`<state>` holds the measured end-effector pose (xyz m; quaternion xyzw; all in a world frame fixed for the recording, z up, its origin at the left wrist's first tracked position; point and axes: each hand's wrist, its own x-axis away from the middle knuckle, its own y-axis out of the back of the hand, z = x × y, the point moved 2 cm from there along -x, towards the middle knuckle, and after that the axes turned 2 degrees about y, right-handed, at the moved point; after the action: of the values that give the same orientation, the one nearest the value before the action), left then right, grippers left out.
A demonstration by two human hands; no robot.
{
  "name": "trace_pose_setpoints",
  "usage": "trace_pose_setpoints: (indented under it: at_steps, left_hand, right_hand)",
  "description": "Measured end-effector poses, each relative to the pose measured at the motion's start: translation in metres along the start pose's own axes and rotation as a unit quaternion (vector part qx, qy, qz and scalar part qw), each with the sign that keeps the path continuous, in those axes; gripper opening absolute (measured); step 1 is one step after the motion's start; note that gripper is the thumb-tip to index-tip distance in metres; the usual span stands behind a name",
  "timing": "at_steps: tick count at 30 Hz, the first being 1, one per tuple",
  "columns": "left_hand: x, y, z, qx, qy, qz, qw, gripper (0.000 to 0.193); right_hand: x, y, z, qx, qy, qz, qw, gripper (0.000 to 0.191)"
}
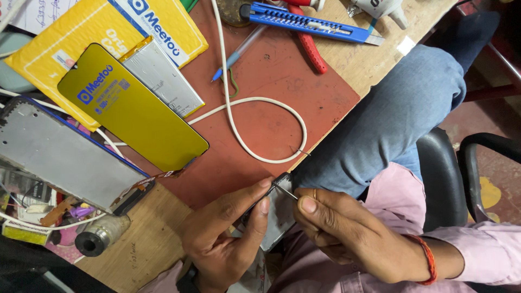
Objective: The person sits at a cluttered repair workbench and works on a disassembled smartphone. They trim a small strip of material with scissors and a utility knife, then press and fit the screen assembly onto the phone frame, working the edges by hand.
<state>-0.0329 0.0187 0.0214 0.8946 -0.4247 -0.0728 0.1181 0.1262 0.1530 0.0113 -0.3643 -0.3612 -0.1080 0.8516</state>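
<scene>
Looking down from my head, my left hand (225,239) pinches one small dark phone part (274,209) between thumb and fingers at the near edge of the desk above my lap, and my right hand (339,230) has its fingers closed tight on one thin metal tool (285,191) whose tip touches that part. On the single red mat (282,92) I count one white cable (247,103) looping across, one yellow-covered screen panel (130,106), one silver battery (163,76), one blue pen (239,51), one blue utility knife (309,21) and red-handled pliers (309,46). One grey phone frame (59,154) lies at the left, partly overlapped by that panel, with a yellow padded envelope (103,27) beneath them and my jeans-clad knee (396,114) crowding the mat's right corner
</scene>
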Motion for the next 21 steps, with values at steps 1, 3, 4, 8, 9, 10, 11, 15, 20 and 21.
trace_pose_setpoints:
  at_steps: [1, 3, 4, 8, 9, 10, 11, 15, 20, 21]
  left_hand:
    - [0.0001, -0.0002, 0.0001, 0.001, 0.000, 0.000, 1.000, 0.028]
    - [0.0010, -0.0008, 0.0001, 0.002, 0.002, -0.001, 1.000, 0.029]
    - [0.0009, -0.0009, 0.0004, 0.002, 0.002, -0.002, 1.000, 0.029]
    - [0.0013, -0.0008, 0.0014, -0.003, -0.002, -0.005, 1.000, 0.029]
    - [0.0016, -0.0008, 0.0015, -0.005, -0.002, -0.005, 1.000, 0.029]
    - [0.0022, -0.0004, 0.0016, -0.007, -0.002, -0.005, 1.000, 0.029]
    - [0.0024, -0.0006, 0.0015, -0.009, -0.001, -0.005, 1.000, 0.029]
    - [0.0027, -0.0005, 0.0019, -0.004, -0.005, -0.002, 1.000, 0.029]
    - [0.0035, -0.0006, 0.0023, 0.000, 0.006, -0.004, 1.000, 0.029]
    - [0.0035, -0.0005, 0.0024, -0.001, 0.007, -0.002, 1.000, 0.029]
  right_hand:
    - [-0.0001, -0.0001, 0.0002, 0.007, 0.003, 0.001, 1.000, 0.044]
    - [-0.0004, -0.0014, -0.0004, 0.016, 0.006, -0.004, 1.000, 0.044]
    - [-0.0007, -0.0016, -0.0004, 0.021, 0.008, -0.006, 1.000, 0.045]
    - [-0.0004, -0.0026, 0.0004, 0.065, 0.041, -0.003, 0.997, 0.045]
    - [-0.0009, -0.0033, -0.0004, 0.060, 0.042, -0.005, 0.997, 0.045]
    - [-0.0012, -0.0037, -0.0011, 0.055, 0.042, -0.006, 0.998, 0.045]
    - [-0.0011, -0.0034, -0.0009, 0.056, 0.051, -0.002, 0.997, 0.046]
    - [-0.0011, -0.0032, -0.0021, 0.052, 0.060, 0.003, 0.997, 0.046]
    - [-0.0022, -0.0031, -0.0031, 0.038, 0.043, 0.000, 0.998, 0.045]
    - [-0.0025, -0.0029, -0.0028, 0.036, 0.042, -0.001, 0.998, 0.045]
